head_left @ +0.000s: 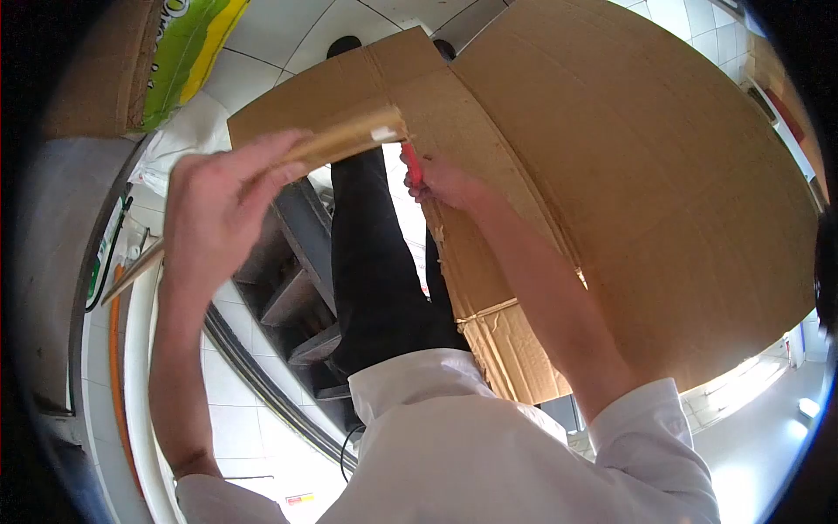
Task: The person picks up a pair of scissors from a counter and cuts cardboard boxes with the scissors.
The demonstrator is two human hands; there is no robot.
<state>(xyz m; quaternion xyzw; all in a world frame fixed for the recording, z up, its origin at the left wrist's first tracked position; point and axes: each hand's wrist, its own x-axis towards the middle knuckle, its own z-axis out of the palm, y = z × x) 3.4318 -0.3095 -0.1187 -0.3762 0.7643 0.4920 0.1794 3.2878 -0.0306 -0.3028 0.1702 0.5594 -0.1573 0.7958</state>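
A large brown cardboard box (672, 183), opened out, lies across the right side in front of my body. My left hand (218, 196) is closed on a cardboard flap (349, 138), which is folded up and seen nearly edge-on, with a small white patch near its far end. My right hand (445, 182) is wrapped round the red handle of a cutter (412, 162). The cutter's upper end meets the cardboard where the flap joins the box; its blade cannot be made out. Below my right hand, the cardboard has a ragged cut edge (441, 249).
Black-trousered legs (371, 262) show through the gap in the cardboard. A dark metal rack (297, 288) stands at lower left, beside a grey surface (65, 253). A green and yellow bag (188, 65) and another carton (96, 65) are at upper left. White tiles (349, 35) cover the floor.
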